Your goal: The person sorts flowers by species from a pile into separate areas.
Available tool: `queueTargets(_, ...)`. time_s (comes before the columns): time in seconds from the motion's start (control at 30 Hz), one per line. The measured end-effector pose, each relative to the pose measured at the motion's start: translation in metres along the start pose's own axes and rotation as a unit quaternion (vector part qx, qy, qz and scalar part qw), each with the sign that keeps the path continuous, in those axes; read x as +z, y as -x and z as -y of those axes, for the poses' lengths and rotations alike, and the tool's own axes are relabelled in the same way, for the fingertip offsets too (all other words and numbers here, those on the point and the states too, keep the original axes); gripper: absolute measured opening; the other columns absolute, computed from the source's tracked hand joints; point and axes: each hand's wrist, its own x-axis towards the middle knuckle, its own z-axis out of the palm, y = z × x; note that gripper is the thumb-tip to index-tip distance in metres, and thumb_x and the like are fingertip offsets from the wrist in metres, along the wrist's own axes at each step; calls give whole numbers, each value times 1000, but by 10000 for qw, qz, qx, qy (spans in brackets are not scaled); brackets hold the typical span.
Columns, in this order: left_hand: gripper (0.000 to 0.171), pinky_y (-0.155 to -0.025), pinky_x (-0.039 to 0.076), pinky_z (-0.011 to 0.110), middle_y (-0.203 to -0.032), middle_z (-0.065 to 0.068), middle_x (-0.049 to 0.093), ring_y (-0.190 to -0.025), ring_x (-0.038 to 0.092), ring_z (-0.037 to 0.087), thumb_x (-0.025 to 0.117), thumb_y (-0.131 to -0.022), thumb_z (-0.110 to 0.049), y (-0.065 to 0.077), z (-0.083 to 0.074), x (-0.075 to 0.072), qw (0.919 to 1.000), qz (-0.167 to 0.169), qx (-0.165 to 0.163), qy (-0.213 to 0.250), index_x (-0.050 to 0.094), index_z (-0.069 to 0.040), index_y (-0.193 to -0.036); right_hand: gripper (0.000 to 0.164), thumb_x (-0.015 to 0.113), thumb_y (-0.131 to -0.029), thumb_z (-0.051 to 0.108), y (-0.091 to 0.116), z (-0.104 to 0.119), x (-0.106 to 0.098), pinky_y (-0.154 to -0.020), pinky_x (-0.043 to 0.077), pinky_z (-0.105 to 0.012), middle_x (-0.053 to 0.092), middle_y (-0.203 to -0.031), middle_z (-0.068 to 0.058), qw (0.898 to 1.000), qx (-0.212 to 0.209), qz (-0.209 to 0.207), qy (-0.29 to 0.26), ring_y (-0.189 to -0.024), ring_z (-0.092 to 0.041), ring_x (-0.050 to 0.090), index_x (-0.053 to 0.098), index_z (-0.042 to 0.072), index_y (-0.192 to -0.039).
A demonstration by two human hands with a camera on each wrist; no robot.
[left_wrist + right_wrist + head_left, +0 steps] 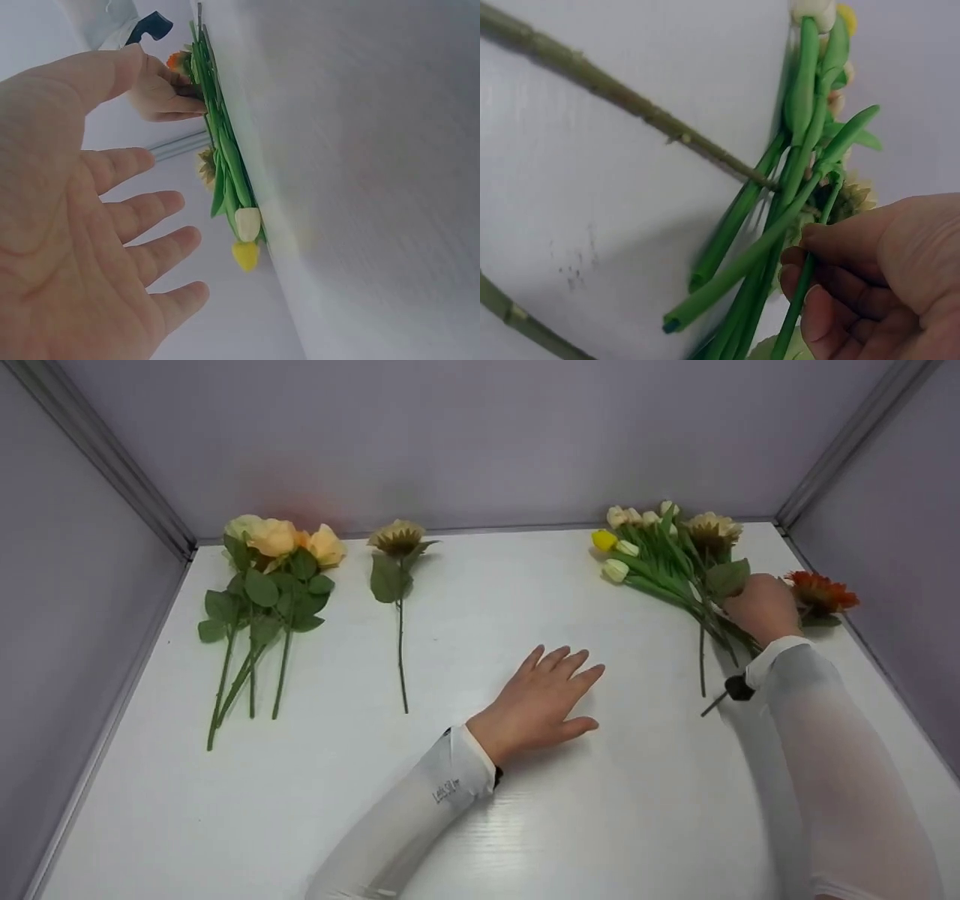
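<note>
My right hand [763,607] is at the right side of the white table, among a bunch of cream and yellow tulips [664,562]. In the right wrist view its thumb and fingers pinch one thin green tulip stem [804,289]. Other green stems [735,292] lie just beside it. A cream sunflower-like flower [712,534] lies against the tulips, its brown stem [641,109] crossing close to the camera. Right of this hand lies an orange flower [821,591], partly hidden. My left hand [544,701] is spread over the middle of the table, palm holding nothing.
At the left lies a group of peach and cream roses [274,540] with dark leaves. Another single cream sunflower-like flower [397,540] lies between them and the middle. Grey walls [487,442] enclose the table at the back and both sides.
</note>
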Motion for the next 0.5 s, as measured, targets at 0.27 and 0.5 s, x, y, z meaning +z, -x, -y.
queueTargets(0.27,57,-120,29,42,-155,4,47,-144,42,22,58,-104,-46,0,3,-6,9963,-571,-148,623,49,-18,-153,39,65,-101,33,28,17,-5,-62,52,-37,72,-95,-15,9922,106,255,-1212,-78,-25,63,73,-2,-116)
queueTargets(0.5,32,-102,48,28,-131,-7,67,-121,60,9,60,-106,-31,3,20,-18,9321,-1512,-942,3153,69,-18,-133,60,69,-95,54,59,53,18,-84,57,-37,72,-119,-13,9597,224,893,-2656,-107,-32,65,67,6,-132)
